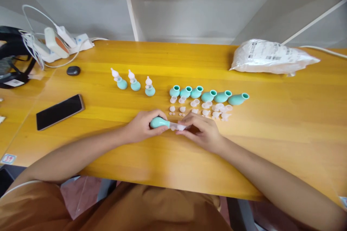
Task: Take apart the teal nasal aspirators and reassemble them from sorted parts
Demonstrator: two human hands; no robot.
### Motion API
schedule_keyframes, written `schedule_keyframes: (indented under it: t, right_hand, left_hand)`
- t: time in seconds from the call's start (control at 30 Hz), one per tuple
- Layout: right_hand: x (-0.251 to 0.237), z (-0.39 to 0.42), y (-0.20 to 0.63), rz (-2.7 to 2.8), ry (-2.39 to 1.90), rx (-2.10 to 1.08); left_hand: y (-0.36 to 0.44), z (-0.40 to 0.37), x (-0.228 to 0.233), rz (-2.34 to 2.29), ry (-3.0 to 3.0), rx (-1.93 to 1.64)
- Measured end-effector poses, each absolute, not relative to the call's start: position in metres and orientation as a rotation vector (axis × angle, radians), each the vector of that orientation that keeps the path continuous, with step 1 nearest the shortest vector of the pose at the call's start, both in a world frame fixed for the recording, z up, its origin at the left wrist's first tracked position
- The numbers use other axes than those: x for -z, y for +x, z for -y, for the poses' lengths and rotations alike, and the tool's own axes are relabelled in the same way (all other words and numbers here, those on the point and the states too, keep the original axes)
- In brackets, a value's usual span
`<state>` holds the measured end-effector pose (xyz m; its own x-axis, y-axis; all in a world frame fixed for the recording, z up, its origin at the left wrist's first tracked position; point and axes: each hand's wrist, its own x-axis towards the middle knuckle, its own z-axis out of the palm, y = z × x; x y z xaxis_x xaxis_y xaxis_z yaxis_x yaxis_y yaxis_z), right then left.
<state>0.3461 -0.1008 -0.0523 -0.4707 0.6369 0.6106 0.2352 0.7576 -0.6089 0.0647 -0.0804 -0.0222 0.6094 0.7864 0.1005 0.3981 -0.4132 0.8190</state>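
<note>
Between my hands is a teal squeeze bulb [158, 122] with a clear plastic neck [173, 126] in its mouth. My left hand [143, 126] is closed around the bulb. My right hand [202, 130] pinches a translucent white tip [181, 127] at the far end of the neck. Just beyond lies a row of several open teal bulbs [208, 96] on their sides. In front of them are clear cup-shaped pieces [195, 103], small white nozzle tips [206, 112] and tiny round pieces [171, 113], partly hidden by my right hand. Three assembled bulbs with nozzles [135, 83] stand farther left.
On the wooden table [121, 162], a phone [60, 112] lies at the left, with a small black case [73, 70] behind it. A power strip with cables [58, 45] and a black headset-like object [13, 61] sit back left. A plastic-wrapped parcel [271, 57] rests back right.
</note>
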Motion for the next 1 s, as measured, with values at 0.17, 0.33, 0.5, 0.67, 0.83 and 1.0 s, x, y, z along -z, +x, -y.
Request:
schedule_keyframes:
  t: [0.17,0.33,0.5,0.67,0.83,1.0]
  right_hand:
    - [0.0544,0.1014,0.3462,2.066,-0.667,-0.552]
    - [0.0561,0.1011,0.3477,2.06,-0.673,-0.54]
    - [0.0543,0.0993,0.3491,2.066,-0.656,-0.525]
    - [0.0501,0.0998,0.3475,2.086,-0.661,-0.493]
    - [0.0522,0.101,0.3449,2.047,-0.642,-0.453]
    - [0.0523,0.1006,0.3459,2.111,-0.575,-0.431]
  left_hand:
    - [0.0639,0.0796,0.0237,-0.893,2.08,-0.572]
    - [0.0641,0.0802,0.0231,-0.914,2.06,-0.599]
    - [0.0652,0.0816,0.0216,-0.998,2.013,-0.651]
    - [0.0645,0.0808,0.0229,-1.02,1.994,-0.669]
    - [0.0635,0.0782,0.0228,-0.963,2.024,-0.633]
    - [0.0628,0.077,0.0257,-0.835,2.109,-0.544]
